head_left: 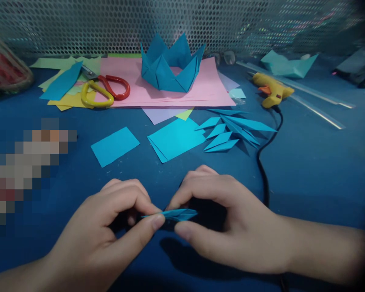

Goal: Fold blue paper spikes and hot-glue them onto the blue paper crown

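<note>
Here, left hand (109, 221): my thumb and index finger are pinched tight on a folded blue paper (184, 214).
Right hand (231, 215): my thumb and index finger stand parted about the same piece, thumb just below it; whether the index fingertip presses it, I can't tell.
Folded blue paper: between my hands above the table (130, 275), slim, layered, nearly level, its left part mostly covered by my fingers.
Blue rectangles (176, 140): a small overlapping pile, beside narrow folded pieces (223, 144).
Blue crown (162, 79): upright on pink sheets (222, 93), pink showing inside its open ring.
Jar (7, 67): cut off at my left, with what may be red strips inside.
Pixelated patch (33, 158): nearer me than the jar, unreadable.
</note>
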A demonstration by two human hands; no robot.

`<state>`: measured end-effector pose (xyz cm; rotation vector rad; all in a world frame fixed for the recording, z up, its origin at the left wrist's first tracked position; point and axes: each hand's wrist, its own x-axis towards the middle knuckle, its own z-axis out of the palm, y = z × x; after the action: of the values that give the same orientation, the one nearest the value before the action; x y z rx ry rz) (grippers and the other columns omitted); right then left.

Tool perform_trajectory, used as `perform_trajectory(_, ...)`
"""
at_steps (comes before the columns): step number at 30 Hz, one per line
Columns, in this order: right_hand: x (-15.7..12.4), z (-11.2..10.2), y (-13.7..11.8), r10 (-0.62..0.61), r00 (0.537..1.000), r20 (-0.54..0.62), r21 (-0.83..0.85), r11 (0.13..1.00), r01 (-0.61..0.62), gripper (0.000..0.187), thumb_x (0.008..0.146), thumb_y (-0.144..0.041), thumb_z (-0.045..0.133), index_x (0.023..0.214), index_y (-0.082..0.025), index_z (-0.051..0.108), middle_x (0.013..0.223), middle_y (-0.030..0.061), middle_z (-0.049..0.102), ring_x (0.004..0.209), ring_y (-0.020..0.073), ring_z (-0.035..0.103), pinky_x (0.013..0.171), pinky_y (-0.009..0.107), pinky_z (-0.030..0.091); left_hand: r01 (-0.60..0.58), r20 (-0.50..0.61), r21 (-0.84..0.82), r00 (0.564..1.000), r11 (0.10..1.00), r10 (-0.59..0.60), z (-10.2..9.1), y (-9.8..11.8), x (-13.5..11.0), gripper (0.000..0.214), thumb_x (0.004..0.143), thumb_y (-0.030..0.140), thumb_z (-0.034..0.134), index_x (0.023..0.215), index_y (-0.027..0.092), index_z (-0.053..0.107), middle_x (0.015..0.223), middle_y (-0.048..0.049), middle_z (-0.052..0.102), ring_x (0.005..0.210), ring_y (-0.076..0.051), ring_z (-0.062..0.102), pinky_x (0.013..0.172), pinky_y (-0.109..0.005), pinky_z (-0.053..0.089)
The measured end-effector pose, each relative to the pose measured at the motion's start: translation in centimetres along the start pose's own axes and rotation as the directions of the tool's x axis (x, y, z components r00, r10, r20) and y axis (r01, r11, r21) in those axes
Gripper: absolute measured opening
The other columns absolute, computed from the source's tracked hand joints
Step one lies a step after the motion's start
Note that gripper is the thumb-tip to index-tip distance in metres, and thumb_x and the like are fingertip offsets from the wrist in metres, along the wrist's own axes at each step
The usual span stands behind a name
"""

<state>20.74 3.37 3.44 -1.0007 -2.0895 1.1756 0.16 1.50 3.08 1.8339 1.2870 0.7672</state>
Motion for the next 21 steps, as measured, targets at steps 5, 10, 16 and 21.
perform_trajectory(5,-0.3,0.2,0.3,-0.066,0.998,-0.010,-0.004,0.998,0.066,0.011,0.086,-0.012,0.065,0.077,-0.019,0.067,0.071,-0.0039,0.073,0.068,0.0092,0.063,0.072,0.029,0.039,-0.092,0.048,-0.007,0.995,0.996,0.092,-0.3,-0.6,0.0,0.021,0.082,0.021,0.066,0.062,0.027,0.062,0.060,0.0098,0.061,0.057,-0.007,0.056,0.055,-0.019,0.041)
perform_trajectory(10,-0.6,0.3,0.6,-0.232,0.971,-0.055,-0.049,0.972,0.229,0.011,0.086,-0.010,0.062,0.081,-0.020,0.061,0.074,-0.0019,0.072,0.072,0.0112,0.064,0.073,0.031,0.041,-0.137,0.045,-0.002,0.990,0.991,0.137,-0.1,-0.6,0.0,0.017,0.082,0.020,0.068,0.068,0.029,0.064,0.062,0.0098,0.062,0.060,-0.008,0.058,0.061,-0.022,0.044)
perform_trajectory(16,-0.5,0.6,0.8,-0.277,0.961,0.001,-0.116,0.954,0.275,0.012,0.086,-0.007,0.057,0.080,-0.017,0.059,0.072,0.0000,0.067,0.072,0.0119,0.060,0.070,0.030,0.041,-0.311,0.022,0.227,0.949,0.923,0.314,0.5,-0.2,-0.5,0.018,0.082,0.010,0.056,0.073,0.026,0.055,0.066,0.0111,0.059,0.063,-0.008,0.057,0.074,-0.029,0.042)
perform_trajectory(21,-0.7,0.7,1.1,-0.366,0.919,0.148,-0.221,0.893,0.392,0.017,0.093,-0.014,0.054,0.079,-0.013,0.064,0.075,0.0035,0.068,0.076,0.0145,0.058,0.073,0.033,0.040,-0.406,0.193,0.368,0.913,0.837,0.359,0.9,-0.1,-1.2,0.029,0.086,0.006,0.039,0.067,0.022,0.053,0.063,0.0062,0.056,0.060,-0.010,0.050,0.077,-0.037,0.036)
